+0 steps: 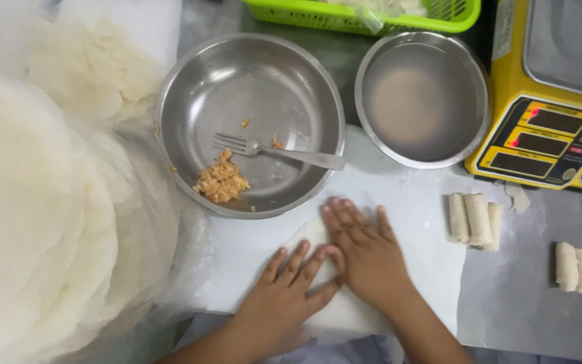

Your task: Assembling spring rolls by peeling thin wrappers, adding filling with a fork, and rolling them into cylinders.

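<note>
Pressing flat, fingers spread and gripping nothing: left hand (284,293) and right hand (365,253), side by side on a pale wrapper (345,310) lying on the white board (412,202). Sitting just beyond: steel bowl (190,87) holding fork (284,152) and filling (221,182); finished rolls (476,218) lying to the right.

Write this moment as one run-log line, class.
left hand flat on wrapper | right hand flat on wrapper | bowl holds filling, fork | finished rolls to right

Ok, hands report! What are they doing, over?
Left hand and right hand flat on white wrapper. Nothing gripped. Steel bowl with fork close ahead.
</note>
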